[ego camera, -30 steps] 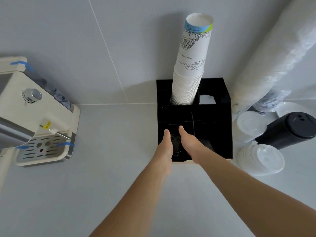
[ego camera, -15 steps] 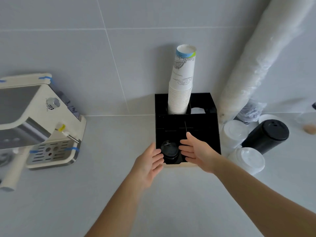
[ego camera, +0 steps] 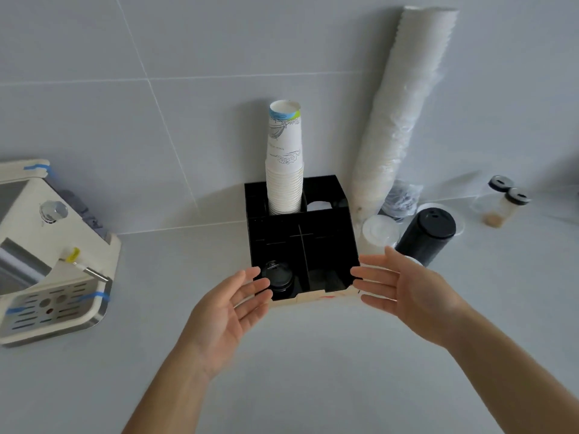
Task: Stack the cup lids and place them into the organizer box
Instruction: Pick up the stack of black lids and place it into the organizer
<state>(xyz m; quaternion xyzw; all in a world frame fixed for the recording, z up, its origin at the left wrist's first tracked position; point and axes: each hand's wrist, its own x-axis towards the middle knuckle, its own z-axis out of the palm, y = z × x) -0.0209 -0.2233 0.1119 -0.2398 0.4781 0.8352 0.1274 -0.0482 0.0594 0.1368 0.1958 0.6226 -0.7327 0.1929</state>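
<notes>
A black organizer box (ego camera: 326, 245) stands on the counter against the tiled wall. A stack of black cup lids (ego camera: 277, 277) sits in its front left compartment. My left hand (ego camera: 225, 311) is open, palm up, just in front of the box's left front corner, holding nothing. My right hand (ego camera: 404, 289) is open beside the box's right front corner, also holding nothing. A stack of black lids (ego camera: 427, 234) lies on its side right of the box, next to white lids (ego camera: 379, 230).
A tall stack of paper cups (ego camera: 284, 164) rises from the box's back left slot. A long wrapped sleeve of white cups (ego camera: 404, 114) leans on the wall. A cream coffee machine (ego camera: 47, 255) stands at the left. Two small jars (ego camera: 501, 202) sit far right.
Both hands drew back out of the box's front left compartment and spread apart, leaving the black lids inside. The view has pulled back and tilted up.
</notes>
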